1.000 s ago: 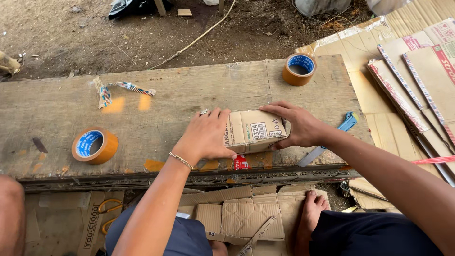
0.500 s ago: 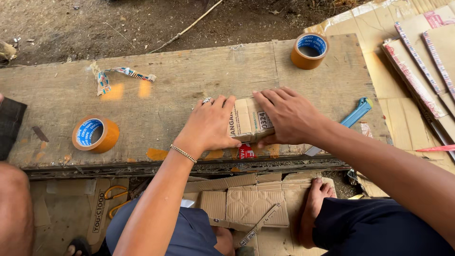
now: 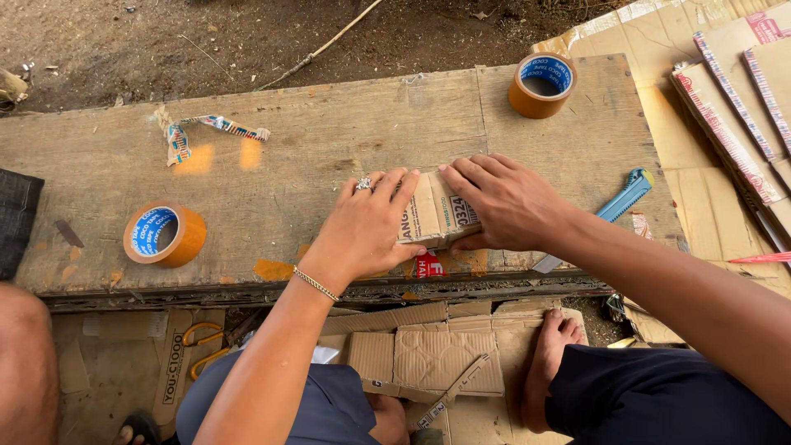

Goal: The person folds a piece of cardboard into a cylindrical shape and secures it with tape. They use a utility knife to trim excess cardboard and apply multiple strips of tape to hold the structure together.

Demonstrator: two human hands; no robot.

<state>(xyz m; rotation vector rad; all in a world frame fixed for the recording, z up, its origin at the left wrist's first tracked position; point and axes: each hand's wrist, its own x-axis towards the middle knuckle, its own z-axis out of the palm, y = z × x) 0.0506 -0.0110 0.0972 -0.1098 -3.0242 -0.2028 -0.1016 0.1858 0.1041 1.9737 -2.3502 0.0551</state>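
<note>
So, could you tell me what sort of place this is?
Probably an outdoor, makeshift packing spot: a worn wooden board on bare dirt ground, tape rolls, and stacked cardboard sheets.

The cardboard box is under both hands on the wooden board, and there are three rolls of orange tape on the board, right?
Not quite. The head view shows only two rolls of orange tape on the wooden board: one near the left edge and one at the far right corner. The rest holds: the left hand and right hand both press on the cardboard box.
</note>
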